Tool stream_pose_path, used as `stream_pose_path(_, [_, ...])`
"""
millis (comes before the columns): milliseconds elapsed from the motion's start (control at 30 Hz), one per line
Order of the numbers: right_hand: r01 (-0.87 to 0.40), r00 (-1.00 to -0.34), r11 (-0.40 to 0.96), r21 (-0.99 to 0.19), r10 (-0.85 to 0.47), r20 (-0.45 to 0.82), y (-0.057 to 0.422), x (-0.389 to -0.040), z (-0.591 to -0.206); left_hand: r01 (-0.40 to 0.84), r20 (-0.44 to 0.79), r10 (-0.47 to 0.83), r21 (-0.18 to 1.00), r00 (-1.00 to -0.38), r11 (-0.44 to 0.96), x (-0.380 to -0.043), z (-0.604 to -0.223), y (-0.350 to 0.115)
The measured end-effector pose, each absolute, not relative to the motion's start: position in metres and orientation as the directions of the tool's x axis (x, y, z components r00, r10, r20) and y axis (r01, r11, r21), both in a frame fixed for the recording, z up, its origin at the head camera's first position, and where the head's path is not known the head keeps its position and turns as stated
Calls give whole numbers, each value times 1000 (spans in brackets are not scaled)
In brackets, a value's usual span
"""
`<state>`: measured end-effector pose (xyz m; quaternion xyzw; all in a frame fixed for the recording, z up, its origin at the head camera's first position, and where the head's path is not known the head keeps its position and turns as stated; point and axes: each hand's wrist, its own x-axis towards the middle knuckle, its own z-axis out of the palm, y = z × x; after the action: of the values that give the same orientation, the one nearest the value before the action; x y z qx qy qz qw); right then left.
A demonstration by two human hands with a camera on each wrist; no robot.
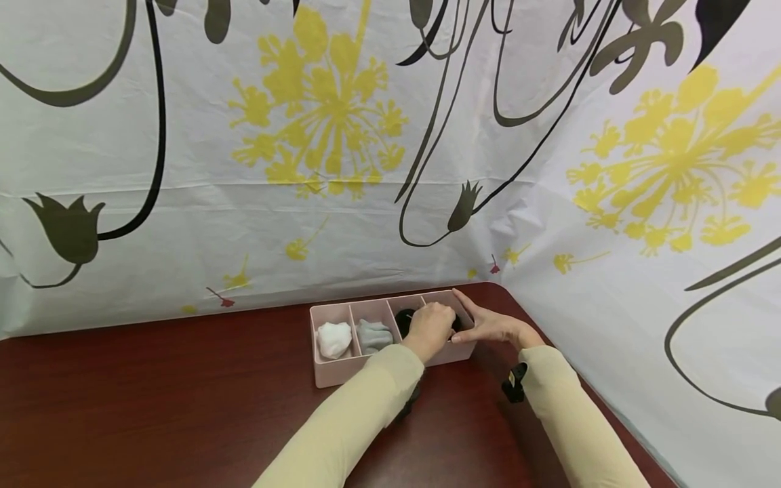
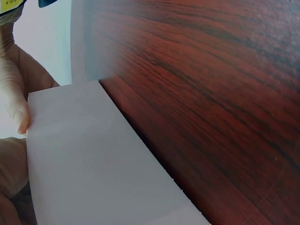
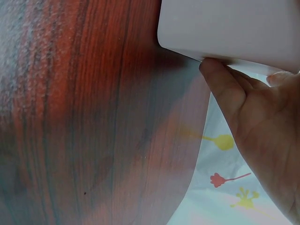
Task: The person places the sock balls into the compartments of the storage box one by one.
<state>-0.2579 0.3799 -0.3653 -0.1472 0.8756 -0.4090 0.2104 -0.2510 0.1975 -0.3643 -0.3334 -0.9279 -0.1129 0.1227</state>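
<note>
A pale pink divided box stands near the table's back right corner. From left to right, its compartments hold a white cloth bundle, a grey cloth bundle, a black bundle and another black bundle. My left hand reaches down into the rightmost compartment, over the black bundle there; its fingertips are hidden. With thumb and fingers spread across the right end, my right hand grips the box. The right wrist view shows its fingers against the box's end wall.
The dark red wooden table spreads to the left and in front of the box. A patterned white sheet hangs behind the table and along its right side. Close to the right hand lies the table's right edge.
</note>
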Motion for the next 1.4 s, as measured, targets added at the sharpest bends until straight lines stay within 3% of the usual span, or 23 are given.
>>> stream_pose_path(300, [-100, -867, 629, -771, -435, -242, 377, -260, -366, 650, 283, 606, 92, -743, 754, -251, -366, 192])
stream_pose_path(600, [-124, -863, 612, -782, -455, -220, 378, -263, -369, 715, 248, 694, -9, -676, 699, -250, -370, 188])
stream_pose_path(733, [-105, -864, 598, -794, -450, -225, 378, -263, -370, 730, 227, 705, 43, -672, 682, -247, -371, 184])
stream_pose_path(1100, [-145, -870, 643, -752, -444, -213, 379, -264, -368, 666, 163, 646, 162, -745, 728, -239, -364, 160])
stream_pose_path(1400, [-200, -925, 744, -638, -358, -128, 381, -250, -365, 617, 173, 593, 279, -786, 736, -228, -354, 118])
